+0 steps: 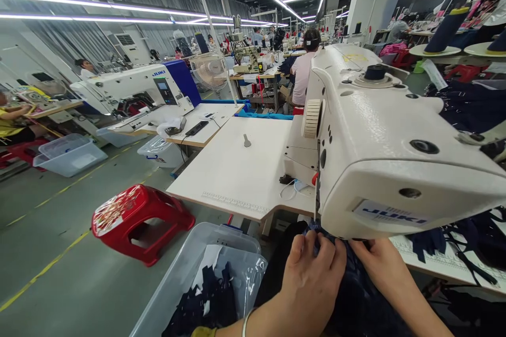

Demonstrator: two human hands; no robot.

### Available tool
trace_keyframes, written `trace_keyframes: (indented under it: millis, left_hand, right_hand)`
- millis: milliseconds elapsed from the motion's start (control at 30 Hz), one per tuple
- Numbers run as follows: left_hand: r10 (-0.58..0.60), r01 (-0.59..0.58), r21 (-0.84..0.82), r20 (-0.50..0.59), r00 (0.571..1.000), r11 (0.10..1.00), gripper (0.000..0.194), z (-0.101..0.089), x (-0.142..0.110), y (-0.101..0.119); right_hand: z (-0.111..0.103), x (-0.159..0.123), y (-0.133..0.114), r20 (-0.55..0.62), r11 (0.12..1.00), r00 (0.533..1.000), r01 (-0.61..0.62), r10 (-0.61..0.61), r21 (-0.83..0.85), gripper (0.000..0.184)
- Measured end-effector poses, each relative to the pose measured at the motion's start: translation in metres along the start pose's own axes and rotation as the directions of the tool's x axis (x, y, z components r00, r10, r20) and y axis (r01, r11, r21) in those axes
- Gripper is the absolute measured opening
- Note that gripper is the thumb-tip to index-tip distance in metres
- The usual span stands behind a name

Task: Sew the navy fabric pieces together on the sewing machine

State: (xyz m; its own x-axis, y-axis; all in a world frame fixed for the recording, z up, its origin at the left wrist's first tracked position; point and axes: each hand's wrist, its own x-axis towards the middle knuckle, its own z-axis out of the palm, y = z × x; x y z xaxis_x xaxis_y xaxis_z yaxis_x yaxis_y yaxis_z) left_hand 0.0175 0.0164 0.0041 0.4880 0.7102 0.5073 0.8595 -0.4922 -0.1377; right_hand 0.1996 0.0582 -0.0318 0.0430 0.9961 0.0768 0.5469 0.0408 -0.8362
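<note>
Dark navy fabric (358, 295) hangs below the head of a white JUKI sewing machine (395, 142). My left hand (312, 279) has its fingers curled onto the upper edge of the cloth, left of the machine head. On the cloth's other side, my right hand (375, 260) pinches it from the right, its fingertips partly hidden under the machine head. Needle and presser foot are out of sight behind the casing. A dark thread spool (375, 72) sits on top of the machine.
A clear plastic bin (205, 231) with navy pieces stands at lower left, near a red stool (138, 216). A small grey metal piece (247, 141) lies on the white table (225, 168). More navy pieces (474, 237) lie at right. A person (304, 68) sits ahead.
</note>
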Motion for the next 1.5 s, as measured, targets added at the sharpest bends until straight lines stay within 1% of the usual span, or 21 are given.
trace_keyframes:
  millis: [67,200,267,333,367,400,500,567,667,767,800,867,933,1033,1100,1167,1233,1267,1300,1400,1500]
  left_hand:
    - [-0.002,0.002,0.009,0.002,1.000,1.000,0.031,0.000,0.000,0.000]
    - [-0.010,0.010,0.021,-0.011,1.000,1.000,0.030,0.006,-0.001,0.000]
    - [-0.015,0.016,0.008,-0.040,0.999,1.000,0.030,0.011,-0.003,0.000]
    - [-0.046,0.046,-0.002,-0.092,0.995,0.999,0.028,0.014,-0.004,-0.001]
    - [-0.065,0.065,-0.009,-0.116,0.991,0.998,0.027,0.016,-0.004,-0.002]
    - [-0.077,0.075,-0.021,-0.132,0.988,0.997,0.029,0.016,-0.004,-0.004]
    - [-0.028,0.021,-0.066,-0.102,0.994,0.998,0.036,0.015,-0.001,-0.010]
    - [0.002,-0.010,-0.091,-0.093,0.996,0.996,0.038,0.012,0.002,-0.013]
    - [0.011,-0.022,-0.112,-0.098,0.995,0.994,0.037,0.011,0.004,-0.012]
    - [-0.031,0.005,-0.160,-0.160,0.987,0.987,0.028,0.012,0.005,-0.007]
    - [-0.040,0.007,-0.186,-0.175,0.984,0.983,0.028,0.012,0.005,-0.005]
    - [-0.037,0.002,-0.225,-0.151,0.988,0.974,0.039,0.010,0.003,-0.002]
    - [-0.014,-0.004,-0.224,-0.076,0.997,0.975,0.048,0.005,0.000,0.001]
    - [-0.007,0.011,-0.195,0.023,1.000,0.981,0.047,-0.001,-0.004,0.001]
    - [-0.020,0.029,-0.191,0.048,0.999,0.981,0.043,-0.002,-0.006,-0.002]
    - [0.042,-0.038,-0.200,0.016,0.999,0.979,0.038,-0.002,-0.008,-0.005]
    - [0.171,-0.173,-0.198,-0.028,0.985,0.965,0.037,-0.002,-0.010,-0.009]
    - [0.224,-0.227,-0.184,-0.034,0.974,0.956,0.038,-0.002,-0.011,-0.010]
    - [0.250,-0.250,-0.161,-0.024,0.968,0.955,0.038,-0.002,-0.013,-0.010]
    - [0.194,-0.191,-0.086,0.030,0.981,0.978,0.038,-0.003,-0.016,-0.008]
    - [0.139,-0.138,-0.044,0.038,0.990,0.990,0.037,-0.003,-0.017,-0.003]
  right_hand:
    - [0.000,0.000,-0.002,0.005,1.000,1.000,-0.017,0.017,-0.005,0.019]
    - [0.003,0.002,-0.007,0.013,0.997,0.998,-0.063,0.063,-0.044,0.028]
    - [0.005,0.003,-0.013,-0.020,0.999,0.999,-0.044,0.044,-0.023,0.027]
    - [0.007,0.003,-0.021,-0.050,0.999,0.999,0.014,-0.012,0.034,0.022]
    - [0.007,0.003,-0.025,-0.031,0.998,0.999,0.032,-0.030,0.057,0.019]
    - [0.008,0.003,-0.028,-0.043,0.998,0.998,0.040,-0.037,0.057,0.016]
    - [0.007,0.004,-0.035,-0.094,0.998,0.995,0.046,-0.042,0.043,0.014]
    - [0.006,0.003,-0.036,-0.110,0.998,0.993,0.051,-0.046,0.042,0.017]
    - [0.005,0.001,-0.034,-0.089,0.993,0.994,0.065,-0.056,0.095,0.021]
    - [0.005,0.000,-0.030,-0.059,0.981,0.997,0.064,-0.054,0.185,0.018]
    - [0.005,0.000,-0.029,-0.050,0.977,0.997,0.063,-0.053,0.206,0.018]
    - [0.005,0.000,-0.027,-0.048,0.972,0.997,0.063,-0.054,0.227,0.017]
    - [0.005,-0.001,-0.025,-0.070,0.971,0.997,0.052,-0.037,0.235,0.016]
    - [0.004,-0.004,-0.022,-0.093,0.970,0.996,0.026,-0.004,0.241,0.017]
    - [0.005,-0.009,-0.021,-0.058,0.961,0.998,0.024,-0.008,0.277,0.017]
    - [0.007,-0.015,-0.021,-0.026,0.947,1.000,0.021,-0.013,0.319,0.019]
    - [0.009,-0.019,-0.019,-0.017,0.940,1.000,0.014,-0.009,0.342,0.020]
    - [0.010,-0.021,-0.019,-0.020,0.939,1.000,0.010,-0.004,0.345,0.019]
    - [0.010,-0.022,-0.018,-0.025,0.939,1.000,0.009,-0.001,0.344,0.018]
    - [0.010,-0.021,-0.017,-0.033,0.955,0.999,0.005,0.005,0.296,0.019]
    - [0.008,-0.019,-0.016,-0.049,0.981,0.998,-0.020,0.030,0.193,0.023]
